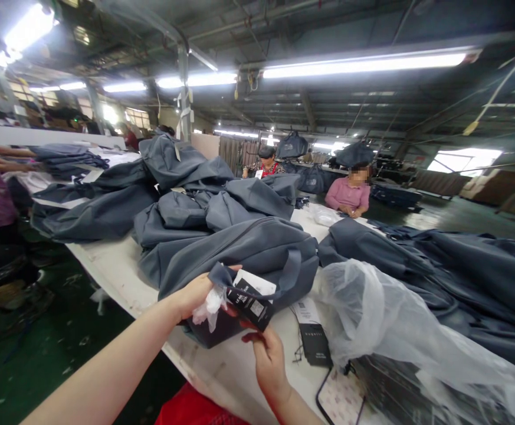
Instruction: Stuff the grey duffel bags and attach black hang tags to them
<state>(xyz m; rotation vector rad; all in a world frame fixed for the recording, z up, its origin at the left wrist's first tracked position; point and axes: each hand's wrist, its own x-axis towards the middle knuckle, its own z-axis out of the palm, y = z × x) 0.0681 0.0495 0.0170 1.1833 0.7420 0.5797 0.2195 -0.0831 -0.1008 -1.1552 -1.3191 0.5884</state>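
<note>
A blue-grey fabric bag [235,248] with a zipper lies in front of me on the white table. My left hand [197,294] is closed at the end of a strap loop of the bag, with a crumpled bit of thin white plastic [212,307] beside its fingers. From that strap hangs a black hang tag [252,304] with a printed code, and a white card [261,283] shows behind it. My right hand [266,354] pinches the lower edge of the black tag; its fingertips are partly hidden behind it.
Several similar bags [107,206] are heaped beyond and to the left. At right lie black tags in a stack [314,345], a clear plastic bag [372,307] and more dark fabric bags [438,265]. A person in pink [350,195] works across the table [222,378]; another stands far left.
</note>
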